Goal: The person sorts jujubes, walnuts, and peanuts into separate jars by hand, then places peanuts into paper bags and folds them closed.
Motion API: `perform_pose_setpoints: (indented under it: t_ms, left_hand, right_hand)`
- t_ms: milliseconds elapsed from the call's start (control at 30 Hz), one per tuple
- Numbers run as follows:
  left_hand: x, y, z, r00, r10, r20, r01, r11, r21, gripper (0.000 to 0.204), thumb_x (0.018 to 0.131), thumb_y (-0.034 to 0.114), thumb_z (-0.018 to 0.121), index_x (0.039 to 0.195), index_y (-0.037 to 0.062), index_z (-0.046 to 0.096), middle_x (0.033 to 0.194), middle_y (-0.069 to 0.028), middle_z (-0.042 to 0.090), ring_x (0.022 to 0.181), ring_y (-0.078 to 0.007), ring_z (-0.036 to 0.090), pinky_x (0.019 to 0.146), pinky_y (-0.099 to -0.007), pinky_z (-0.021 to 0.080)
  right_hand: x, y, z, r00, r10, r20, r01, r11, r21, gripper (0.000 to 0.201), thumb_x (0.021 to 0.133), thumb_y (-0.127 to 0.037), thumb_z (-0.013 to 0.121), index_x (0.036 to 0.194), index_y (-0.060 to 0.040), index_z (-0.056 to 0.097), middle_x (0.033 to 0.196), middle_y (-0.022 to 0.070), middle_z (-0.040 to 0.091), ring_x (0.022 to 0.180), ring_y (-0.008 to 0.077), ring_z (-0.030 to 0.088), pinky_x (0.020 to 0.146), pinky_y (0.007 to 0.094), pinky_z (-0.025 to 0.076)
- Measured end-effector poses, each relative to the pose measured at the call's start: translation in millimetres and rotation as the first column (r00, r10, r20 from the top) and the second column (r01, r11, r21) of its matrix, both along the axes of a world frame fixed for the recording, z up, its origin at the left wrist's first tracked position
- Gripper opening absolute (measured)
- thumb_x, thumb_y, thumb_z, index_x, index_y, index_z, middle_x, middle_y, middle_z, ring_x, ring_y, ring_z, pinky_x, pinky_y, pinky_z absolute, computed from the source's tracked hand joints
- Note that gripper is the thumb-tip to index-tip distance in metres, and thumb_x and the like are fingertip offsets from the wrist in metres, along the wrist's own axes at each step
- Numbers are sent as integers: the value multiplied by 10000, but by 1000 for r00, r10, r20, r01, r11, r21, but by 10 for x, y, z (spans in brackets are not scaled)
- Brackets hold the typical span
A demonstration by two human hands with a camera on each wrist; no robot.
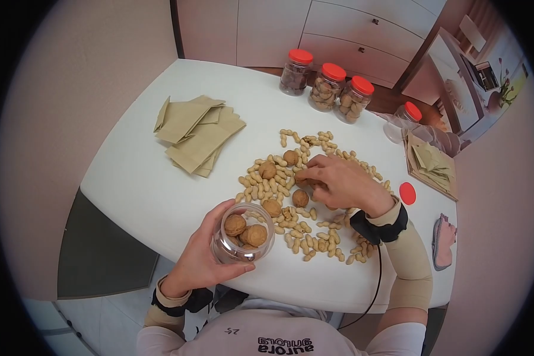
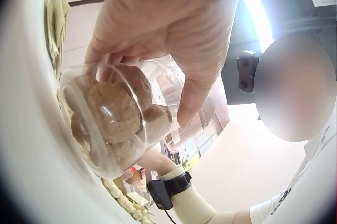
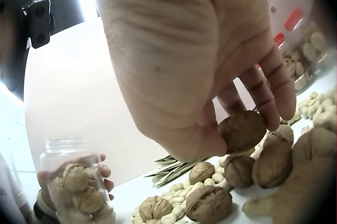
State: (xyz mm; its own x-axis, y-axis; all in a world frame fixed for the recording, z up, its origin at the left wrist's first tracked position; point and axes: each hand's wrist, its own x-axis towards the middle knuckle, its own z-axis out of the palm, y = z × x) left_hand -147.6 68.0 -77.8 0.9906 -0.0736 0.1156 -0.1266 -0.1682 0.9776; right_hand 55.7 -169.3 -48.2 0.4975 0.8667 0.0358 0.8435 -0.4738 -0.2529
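Walnut in hand: the right hand pinches it between thumb and fingers, which are parted only by its width, just above the peanuts and loose walnuts on the white surface. Its rounded shell could slip out if the pinch sits off-centre, and crowded neighbours might get knocked aside. The left hand has its fingers curled round the clear jar, which has no lid on; too much tilt could spill the walnuts inside.
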Motion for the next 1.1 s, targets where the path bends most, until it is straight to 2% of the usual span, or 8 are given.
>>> perform_pose_setpoints:
  t_ms: [200, 367, 467, 600, 733, 967, 1033, 1100]
  left_hand:
    - [-10, 4, -20, 1000, 6, -4, -6, 1000, 7, 1014, 668, 132, 853, 1468, 11, 242, 1371, -186, 456, 1297, -265, 452, 1097, -368, 353]
    - [22, -5, 17, 1000, -5, -6, 5, 1000, 26, 1007, 668, 136, 854, 1462, 7, 248, 1366, -180, 463, 1297, -265, 454, 1094, -369, 357]
    - [38, 9, 39, 1000, 0, 6, 0, 997, 83, 995, 673, 135, 851, 1459, 9, 254, 1362, -179, 469, 1296, -263, 457, 1094, -369, 357]
    - [89, -15, 77, 998, -8, 67, 2, 996, 85, 986, 681, 132, 845, 1459, 11, 252, 1366, -173, 468, 1298, -265, 456, 1099, -372, 351]
    - [178, -102, 52, 1000, 2, 23, -2, 1000, -15, 1034, 644, 110, 855, 1463, 0, 234, 1381, -166, 449, 1321, -262, 430, 1118, -381, 330]
    - [321, -169, 102, 993, -119, 23, 120, 992, -28, 975, 665, 121, 851, 1442, -10, 278, 1377, -172, 451, 1310, -264, 434, 1101, -384, 341]
    - [315, -194, 146, 987, -117, -112, 78, 950, -302, 966, 652, 162, 857, 1427, -14, 310, 1367, -168, 459, 1303, -269, 436, 1099, -387, 341]
    - [329, -258, 181, 989, -122, -84, 97, 962, -253, 965, 650, 181, 859, 1423, -16, 317, 1362, -167, 463, 1304, -268, 433, 1098, -389, 342]
  right_hand:
    - [-64, 19, 76, 998, -30, 50, 30, 999, 14, 340, 773, -122, 528, 1068, -67, 688, 974, 123, 636, 890, 310, 621, 808, 422, 519]
    - [-56, -78, 157, 982, -72, -173, 106, 975, 193, 345, 784, -159, 542, 1075, -12, 656, 878, 164, 640, 835, 317, 620, 755, 403, 509]
    - [-6, -204, 136, 950, -144, -279, 203, 960, 195, 349, 787, -190, 562, 1065, 7, 638, 812, 167, 650, 785, 321, 631, 724, 399, 508]
    - [37, -413, 80, 918, -292, -267, 326, 941, 93, 342, 795, -201, 579, 1059, 14, 616, 819, 170, 667, 788, 326, 648, 728, 405, 511]
    - [50, -602, -91, 940, -294, -174, 314, 943, 106, 321, 816, -173, 609, 1074, 18, 598, 828, 149, 659, 749, 279, 653, 703, 359, 519]
    - [-81, -1094, 82, 893, -446, -54, 449, 882, 141, 311, 847, -192, 604, 1102, -15, 612, 1068, 157, 641, 956, 348, 621, 848, 428, 495]
    - [-69, -1427, 42, 863, -502, 49, 491, 858, 152, 298, 854, -189, 595, 1109, -36, 611, 1072, 146, 634, 996, 328, 607, 869, 422, 487]
    - [-44, -1798, -70, 788, -616, 3, 613, 784, 101, 367, 833, -200, 608, 1172, -60, 601, 1149, 146, 607, 1071, 317, 575, 908, 413, 479]
